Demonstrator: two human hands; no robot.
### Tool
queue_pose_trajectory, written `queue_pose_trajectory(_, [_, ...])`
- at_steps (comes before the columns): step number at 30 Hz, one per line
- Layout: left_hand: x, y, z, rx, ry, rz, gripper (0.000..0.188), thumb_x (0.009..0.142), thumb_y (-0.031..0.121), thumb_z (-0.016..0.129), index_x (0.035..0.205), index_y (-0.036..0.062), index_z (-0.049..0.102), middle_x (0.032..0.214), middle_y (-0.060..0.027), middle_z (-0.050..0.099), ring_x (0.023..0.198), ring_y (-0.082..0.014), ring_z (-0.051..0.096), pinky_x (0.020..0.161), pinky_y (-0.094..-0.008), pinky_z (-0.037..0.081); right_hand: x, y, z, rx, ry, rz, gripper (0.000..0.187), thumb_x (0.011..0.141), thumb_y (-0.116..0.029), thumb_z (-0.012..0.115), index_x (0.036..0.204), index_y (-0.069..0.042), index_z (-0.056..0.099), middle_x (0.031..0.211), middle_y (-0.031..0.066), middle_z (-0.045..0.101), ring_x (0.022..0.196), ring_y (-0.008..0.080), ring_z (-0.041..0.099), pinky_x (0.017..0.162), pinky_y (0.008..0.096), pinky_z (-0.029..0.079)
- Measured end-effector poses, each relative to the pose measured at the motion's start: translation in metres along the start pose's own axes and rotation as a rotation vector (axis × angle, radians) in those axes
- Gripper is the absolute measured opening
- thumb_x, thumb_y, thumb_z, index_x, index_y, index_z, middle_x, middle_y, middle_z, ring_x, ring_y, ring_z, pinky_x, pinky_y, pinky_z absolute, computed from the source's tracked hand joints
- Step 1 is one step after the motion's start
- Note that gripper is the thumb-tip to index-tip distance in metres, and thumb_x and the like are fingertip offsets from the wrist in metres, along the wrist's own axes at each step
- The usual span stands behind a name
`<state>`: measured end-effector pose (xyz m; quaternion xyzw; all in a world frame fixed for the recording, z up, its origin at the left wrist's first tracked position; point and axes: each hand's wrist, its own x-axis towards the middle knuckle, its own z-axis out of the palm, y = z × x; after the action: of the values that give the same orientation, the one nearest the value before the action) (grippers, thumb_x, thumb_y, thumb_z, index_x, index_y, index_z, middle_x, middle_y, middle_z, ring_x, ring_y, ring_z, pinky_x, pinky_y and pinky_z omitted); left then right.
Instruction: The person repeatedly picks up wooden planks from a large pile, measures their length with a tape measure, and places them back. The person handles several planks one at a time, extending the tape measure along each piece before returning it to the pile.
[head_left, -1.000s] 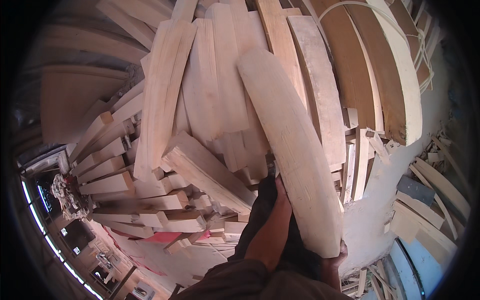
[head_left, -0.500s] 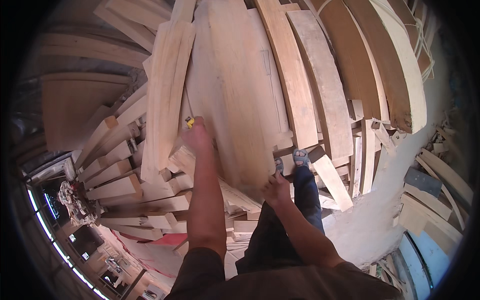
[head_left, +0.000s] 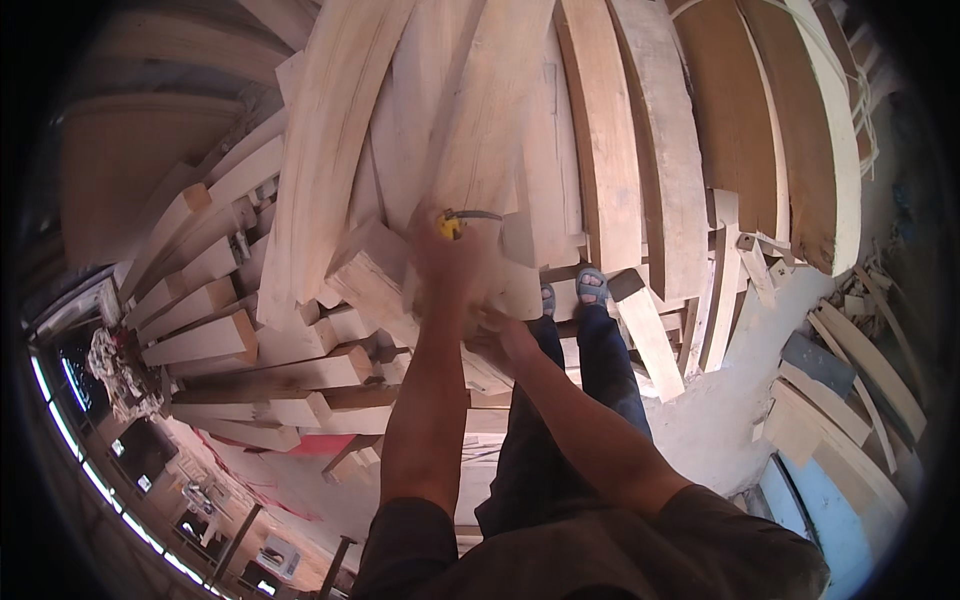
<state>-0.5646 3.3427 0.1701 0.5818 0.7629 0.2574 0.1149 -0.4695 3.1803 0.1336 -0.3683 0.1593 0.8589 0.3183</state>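
My left hand [head_left: 440, 262] is closed round a yellow tape measure [head_left: 451, 227], with a dark strip reaching right from it. Beneath that hand lies a pale wooden board [head_left: 485, 130], running away from me on top of the stack. Its near end is smeared by motion. My right hand [head_left: 503, 343] has its fingers curled at this near end, just below and right of the left hand. The undersides of its fingers are hidden.
Long planks [head_left: 330, 150] flank the board on the left, and more planks [head_left: 605, 130] on the right. Squared beam ends [head_left: 225, 340] jut out at left. My sandalled feet [head_left: 592, 287] are close to the stack; offcuts [head_left: 860, 375] lie at far right.
My left hand has come right and slightly nearer the board's middle with the tape measure. My right hand has moved left and farther from me. The board has shifted and turned.
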Motion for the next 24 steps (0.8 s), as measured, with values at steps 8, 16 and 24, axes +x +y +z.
queue_pose_trajectory(8, [-0.053, -0.021, -0.028, 0.076, -0.083, -0.098, 0.024, 0.079, 0.019, 0.07, 0.092, 0.0013, 0.061, 0.085, -0.0153, 0.063, 0.078, -0.0388, 0.064, 0.07, -0.0472, 0.051, -0.082, -0.1, -0.17, -0.596, 0.772, -0.375, 0.046, 0.094, -0.014, 0.064, 0.136, -0.001, 0.054, 0.085, 0.0023, 0.063, 0.066, 0.0155, 0.059, 0.061, 0.0271, 0.047])
queue_pose_trajectory(16, [-0.057, -0.011, -0.026, 0.154, -0.09, -0.147, 0.023, 0.077, 0.019, 0.07, 0.088, 0.0008, 0.061, 0.084, -0.0151, 0.064, 0.076, -0.0368, 0.064, 0.069, -0.0449, 0.051, -0.199, -0.194, -0.322, -0.119, 1.14, -0.593, 0.076, 0.088, -0.038, 0.069, 0.151, -0.008, 0.038, 0.141, 0.014, 0.049, 0.122, 0.0362, 0.048, 0.097, 0.0508, 0.042])
queue_pose_trajectory(24, [-0.065, -0.031, -0.009, 0.1, 0.013, -0.085, 0.022, 0.079, 0.009, 0.069, 0.096, -0.0036, 0.063, 0.084, -0.0137, 0.067, 0.075, -0.0257, 0.065, 0.069, -0.0369, 0.052, -0.146, -0.217, -0.384, 0.418, 0.575, -0.718, 0.095, 0.085, -0.057, 0.069, 0.155, -0.01, 0.026, 0.159, 0.0265, 0.021, 0.14, 0.0526, 0.03, 0.115, 0.0652, 0.022])
